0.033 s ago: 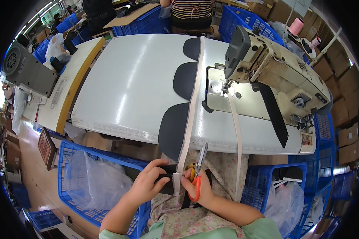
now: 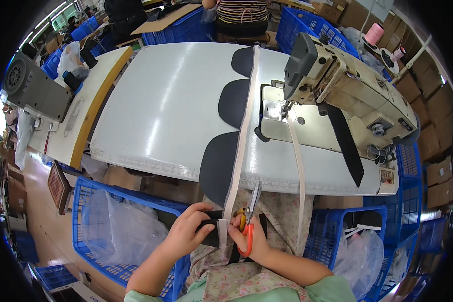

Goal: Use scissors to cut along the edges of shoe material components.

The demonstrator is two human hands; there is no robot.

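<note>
Dark rounded fabric pieces (image 2: 219, 163) lie in a row across the table, joined along one side by a pale binding strip (image 2: 245, 118) that runs down to my lap. My left hand (image 2: 190, 230) is closed on the dark piece at the near end, thumb on top. Beside it, my right hand (image 2: 254, 240) pinches the edge of the pale strip. Scissors with orange and yellow handles (image 2: 249, 240) are also held in that hand, blades pointing away from me; whether the blades are apart is unclear. The fingertips partly hide the strip's end.
A sewing machine (image 2: 347, 95) stands on the right of the white table (image 2: 151, 110), with a second pale strip (image 2: 298, 156) hanging from its needle area. Blue crates with plastic bags flank me, left (image 2: 80, 216) and right (image 2: 385, 214). Another person (image 2: 241, 15) sits beyond the table.
</note>
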